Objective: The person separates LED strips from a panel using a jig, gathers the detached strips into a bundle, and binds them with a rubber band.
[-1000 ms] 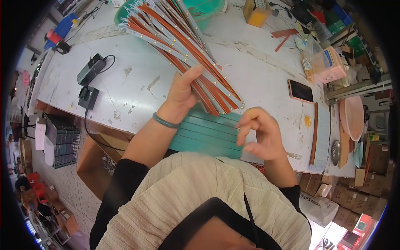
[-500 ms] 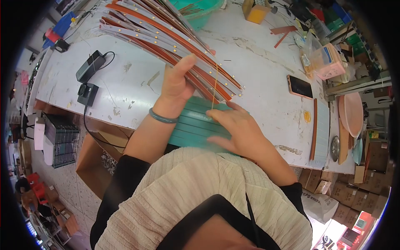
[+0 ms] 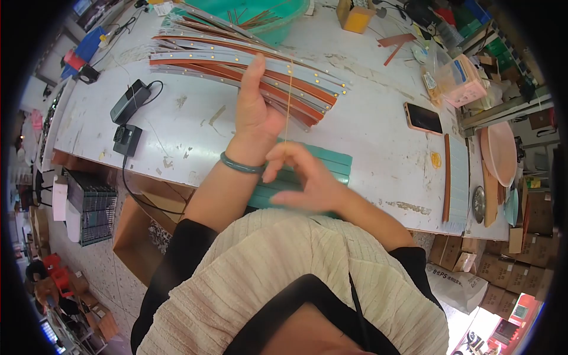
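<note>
My left hand, with a bangle on its wrist, is wrapped round a bundle of thin white and reddish-brown strips dotted with small yellow squares. Its thumb lies on top of the strips; the other fingers are hidden beneath. A thin yellowish band stretches from the bundle down to my right hand, whose index finger is hooked at the band's lower end. The thumb of that hand is held apart and slightly blurred. Under both hands lies a green ridged slab at the table's near edge.
A green basin with strips stands at the back. Two black adapters lie left. On the right are a phone, yellow bands, a strip stack and a plastic box.
The bundle has turned to lie more level. My right hand, apart from the bundle at first, has come to the band and moved left, drawing it down toward me.
</note>
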`<state>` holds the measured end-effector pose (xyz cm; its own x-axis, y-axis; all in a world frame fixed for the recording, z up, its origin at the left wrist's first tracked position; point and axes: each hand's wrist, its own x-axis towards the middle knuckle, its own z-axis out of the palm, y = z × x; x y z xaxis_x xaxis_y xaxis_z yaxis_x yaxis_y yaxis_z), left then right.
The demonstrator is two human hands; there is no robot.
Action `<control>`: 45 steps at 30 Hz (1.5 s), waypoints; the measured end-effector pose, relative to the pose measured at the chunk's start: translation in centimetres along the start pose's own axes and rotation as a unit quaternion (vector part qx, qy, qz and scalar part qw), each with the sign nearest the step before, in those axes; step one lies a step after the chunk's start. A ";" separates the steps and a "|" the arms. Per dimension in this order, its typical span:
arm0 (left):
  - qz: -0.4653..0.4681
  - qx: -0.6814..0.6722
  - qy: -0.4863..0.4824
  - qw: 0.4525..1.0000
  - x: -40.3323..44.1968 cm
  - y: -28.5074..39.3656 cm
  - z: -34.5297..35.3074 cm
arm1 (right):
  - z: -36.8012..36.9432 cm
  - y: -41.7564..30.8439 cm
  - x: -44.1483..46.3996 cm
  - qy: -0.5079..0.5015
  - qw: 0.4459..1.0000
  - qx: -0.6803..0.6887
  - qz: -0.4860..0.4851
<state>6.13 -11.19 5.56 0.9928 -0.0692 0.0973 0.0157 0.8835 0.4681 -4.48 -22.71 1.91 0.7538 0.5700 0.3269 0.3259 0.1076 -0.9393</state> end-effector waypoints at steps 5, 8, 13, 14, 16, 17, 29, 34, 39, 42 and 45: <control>0.122 0.239 -0.045 0.962 0.0 -1.2 -3.0 | -0.3 -3.8 0.6 0.038 0.998 0.025 -0.047; 0.017 0.242 -0.109 0.964 -0.3 -1.5 -4.2 | -1.9 -7.5 3.1 0.083 0.992 -0.024 -0.092; 0.027 0.231 -0.115 0.966 -2.0 -1.7 -0.4 | -7.8 -9.4 5.1 0.117 0.902 -0.410 -0.063; -0.005 0.236 -0.124 0.964 -2.2 -1.0 0.1 | -8.9 -9.4 4.6 0.151 0.889 -0.431 -0.046; -0.053 0.184 -0.089 0.977 -2.2 -1.0 -0.4 | -10.3 -8.3 3.5 0.220 0.855 -0.470 -0.009; -0.078 0.158 -0.073 0.982 -2.2 -1.0 -0.6 | -10.2 -7.1 3.1 0.207 0.868 -0.451 0.011; -0.124 0.214 -0.098 0.964 -2.1 -1.0 0.4 | -7.8 -2.9 1.1 0.187 0.957 0.064 0.213; -0.132 0.298 -0.151 0.933 -1.2 -0.6 0.8 | -7.7 -3.2 1.4 0.197 0.938 0.142 0.249; -0.139 0.436 -0.252 0.853 0.1 1.1 1.3 | -8.8 -2.9 0.3 0.182 0.931 0.164 0.272; -0.191 0.488 -0.318 0.790 1.1 2.5 1.3 | -8.7 -2.2 -0.3 0.190 0.934 0.155 0.259; -0.229 0.508 -0.365 0.746 2.0 3.5 1.5 | -8.8 -1.3 -1.1 0.186 0.933 0.179 0.250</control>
<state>7.95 -8.96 8.71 0.5763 -0.8173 0.0024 -0.1325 -0.0905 0.9870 -0.67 -30.63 3.69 0.9285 0.3065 -0.2099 -0.2804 0.2076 -0.9372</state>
